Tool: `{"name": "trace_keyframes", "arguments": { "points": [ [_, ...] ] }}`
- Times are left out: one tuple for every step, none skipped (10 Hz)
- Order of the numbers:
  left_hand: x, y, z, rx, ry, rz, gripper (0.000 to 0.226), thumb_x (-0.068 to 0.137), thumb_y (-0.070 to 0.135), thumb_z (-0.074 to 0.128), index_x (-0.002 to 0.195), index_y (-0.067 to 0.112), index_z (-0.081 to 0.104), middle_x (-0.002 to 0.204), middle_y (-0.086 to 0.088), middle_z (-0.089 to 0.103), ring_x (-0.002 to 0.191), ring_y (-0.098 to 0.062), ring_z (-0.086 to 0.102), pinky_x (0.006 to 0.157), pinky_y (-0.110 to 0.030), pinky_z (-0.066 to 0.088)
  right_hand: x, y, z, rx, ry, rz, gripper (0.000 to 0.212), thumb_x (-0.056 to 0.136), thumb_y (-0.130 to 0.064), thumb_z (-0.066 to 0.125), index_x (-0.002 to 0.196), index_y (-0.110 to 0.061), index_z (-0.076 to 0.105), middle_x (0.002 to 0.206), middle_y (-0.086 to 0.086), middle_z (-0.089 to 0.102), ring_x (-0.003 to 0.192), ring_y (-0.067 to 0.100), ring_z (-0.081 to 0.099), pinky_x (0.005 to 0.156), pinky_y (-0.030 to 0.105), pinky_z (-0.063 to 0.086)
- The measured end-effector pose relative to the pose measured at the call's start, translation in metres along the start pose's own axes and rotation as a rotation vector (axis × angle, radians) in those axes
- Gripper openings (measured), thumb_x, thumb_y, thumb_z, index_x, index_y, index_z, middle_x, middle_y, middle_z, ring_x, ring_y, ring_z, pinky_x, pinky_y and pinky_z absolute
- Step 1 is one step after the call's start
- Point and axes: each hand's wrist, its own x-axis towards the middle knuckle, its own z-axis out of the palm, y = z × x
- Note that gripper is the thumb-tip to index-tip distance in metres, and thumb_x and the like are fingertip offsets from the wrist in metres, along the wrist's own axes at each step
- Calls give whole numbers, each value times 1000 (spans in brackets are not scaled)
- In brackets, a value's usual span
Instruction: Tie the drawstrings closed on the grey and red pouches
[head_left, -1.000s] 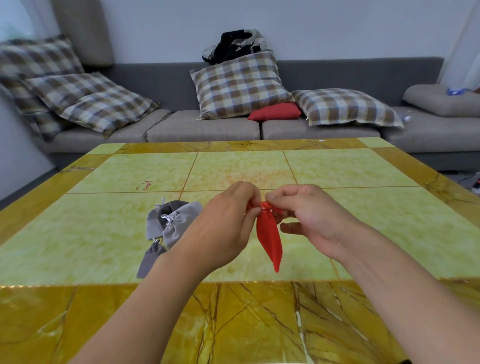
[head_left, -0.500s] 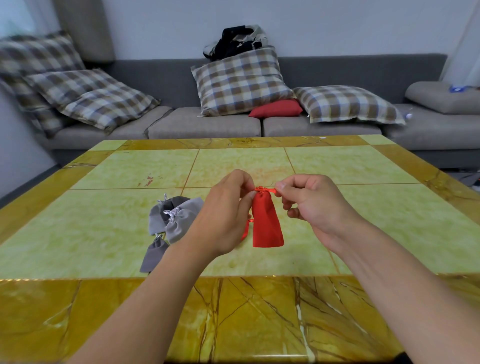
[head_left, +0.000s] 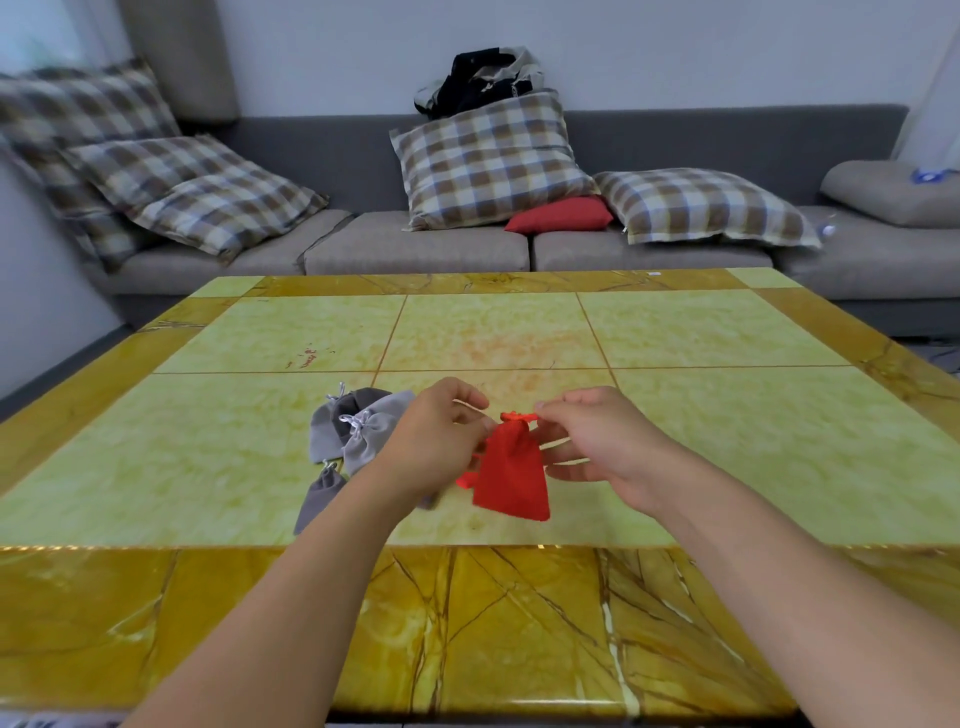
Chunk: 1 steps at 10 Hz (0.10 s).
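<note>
Yellow-green marble panels framed by a golden-brown border make up the table, with a grey sofa behind its far edge. Near the middle of the table, toward the near edge, the red pouch stands roughly upright, its gathered neck at the top and its flat bottom resting on or just over the surface; which of the two is hard to tell. It sits between the two hands.

On its right, the right hand pinches the red drawstring at the puckered neck between thumb and forefinger, the other fingers loosely spread below, close beside the pouch's upper right side. On its left, the left hand has its fingers curled in at the pouch's upper left, and a thin length of cord shows by its fingertips, so it appears to be pinching the other drawstring end. A loop of red cord hangs out at the pouch's lower left, below that hand.

Just left of the left hand lie the grey pouches in a small overlapping heap, their necks gathered with pale cords; one more lies nearer the near edge, partly hidden by the left forearm.

On the sofa rest checked cushions, a small red cushion and a dark bag on top of the backrest.
</note>
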Motion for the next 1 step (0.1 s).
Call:
{"name": "trace_keyframes", "arguments": {
  "points": [
    [13,-2,-2,-51,154,-56,18,96,-2,45,107,8,55,97,-14,70,69,-23,64,65,-39,56,13,8,3,-49,90,7,26,97,-27,61,95,-3,68,88,9,74,74,22,73,73,38,61]
  ]
}}
